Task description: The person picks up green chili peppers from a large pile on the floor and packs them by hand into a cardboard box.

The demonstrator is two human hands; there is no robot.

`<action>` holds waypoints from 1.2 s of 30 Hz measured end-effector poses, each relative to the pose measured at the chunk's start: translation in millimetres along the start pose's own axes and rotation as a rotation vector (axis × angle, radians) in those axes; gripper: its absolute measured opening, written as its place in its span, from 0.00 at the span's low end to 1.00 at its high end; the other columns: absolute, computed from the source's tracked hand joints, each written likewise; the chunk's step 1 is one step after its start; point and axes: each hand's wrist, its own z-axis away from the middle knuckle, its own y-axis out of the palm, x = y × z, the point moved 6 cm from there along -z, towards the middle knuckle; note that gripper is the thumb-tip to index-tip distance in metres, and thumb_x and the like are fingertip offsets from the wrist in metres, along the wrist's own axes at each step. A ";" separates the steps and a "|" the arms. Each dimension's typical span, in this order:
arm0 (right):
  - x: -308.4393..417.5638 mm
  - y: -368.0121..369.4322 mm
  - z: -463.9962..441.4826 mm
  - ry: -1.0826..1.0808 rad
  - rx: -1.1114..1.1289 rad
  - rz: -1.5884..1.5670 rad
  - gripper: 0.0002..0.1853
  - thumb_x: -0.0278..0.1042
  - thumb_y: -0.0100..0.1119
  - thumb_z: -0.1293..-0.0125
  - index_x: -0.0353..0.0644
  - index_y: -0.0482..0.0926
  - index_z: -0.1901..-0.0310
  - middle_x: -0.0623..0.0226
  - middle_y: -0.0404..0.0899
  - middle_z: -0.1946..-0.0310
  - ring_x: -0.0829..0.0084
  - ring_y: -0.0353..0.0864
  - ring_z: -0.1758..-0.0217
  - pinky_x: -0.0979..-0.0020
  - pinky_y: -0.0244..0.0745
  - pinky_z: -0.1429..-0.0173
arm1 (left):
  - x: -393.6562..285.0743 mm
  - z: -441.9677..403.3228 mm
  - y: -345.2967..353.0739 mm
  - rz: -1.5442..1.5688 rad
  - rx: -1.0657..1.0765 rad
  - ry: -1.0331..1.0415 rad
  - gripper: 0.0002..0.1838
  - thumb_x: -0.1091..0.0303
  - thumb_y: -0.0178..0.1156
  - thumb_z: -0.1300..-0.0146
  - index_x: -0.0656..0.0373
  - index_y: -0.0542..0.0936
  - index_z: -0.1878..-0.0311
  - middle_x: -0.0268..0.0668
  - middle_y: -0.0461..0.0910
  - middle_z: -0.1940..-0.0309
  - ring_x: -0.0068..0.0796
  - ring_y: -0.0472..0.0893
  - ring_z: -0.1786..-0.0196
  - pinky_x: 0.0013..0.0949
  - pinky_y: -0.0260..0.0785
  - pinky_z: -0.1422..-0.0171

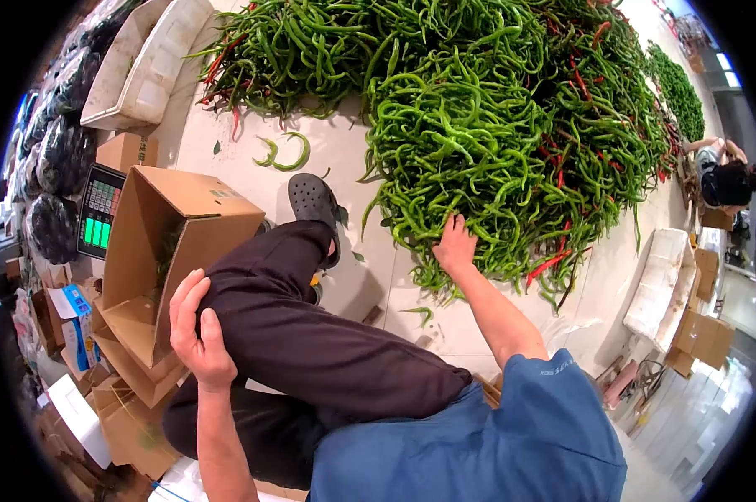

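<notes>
Long, thin, glossy green chilli peppers (453, 142) heaped on pale tiled floor (336, 134); right hand (456, 243) at their near edge, grip unclear. Left hand (201, 330) loosely spread, empty. Likely light, slick, snappable; pinch mid-body.

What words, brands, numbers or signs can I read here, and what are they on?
None reads clearly.
Scale: green display and key marks, too blurred.
Shirt: pale lettering on the sleeve, too small.
Open carton: green print on top, too small.
Small carton: green marks, too small.
Blue-and-white box: print too blurred.
</notes>
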 end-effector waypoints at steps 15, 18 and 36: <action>-17.8 -11.6 25.6 -0.086 0.093 0.021 0.39 0.40 0.73 0.46 0.42 0.69 0.32 0.51 0.71 0.40 0.53 0.81 0.45 0.50 0.72 0.42 | 10.1 5.2 -6.6 0.045 -0.055 0.036 0.19 0.73 0.49 0.32 0.72 0.80 0.44 0.52 0.80 0.39 0.47 0.79 0.37 0.43 0.67 0.28; -7.3 0.1 18.9 -0.047 0.060 0.113 0.42 0.41 0.72 0.44 0.44 0.66 0.27 0.49 0.65 0.31 0.55 0.78 0.37 0.48 0.67 0.35 | 8.9 4.9 -6.2 0.050 -0.058 0.046 0.19 0.72 0.49 0.32 0.72 0.80 0.44 0.52 0.80 0.39 0.48 0.79 0.37 0.43 0.67 0.29; -58.4 -69.0 57.0 -0.263 0.257 -0.292 0.40 0.43 0.79 0.51 0.37 0.73 0.38 0.49 0.71 0.40 0.47 0.77 0.38 0.55 0.75 0.35 | 11.5 3.5 -7.3 0.113 -0.094 0.042 0.19 0.74 0.51 0.35 0.72 0.81 0.45 0.51 0.80 0.40 0.46 0.79 0.37 0.41 0.67 0.29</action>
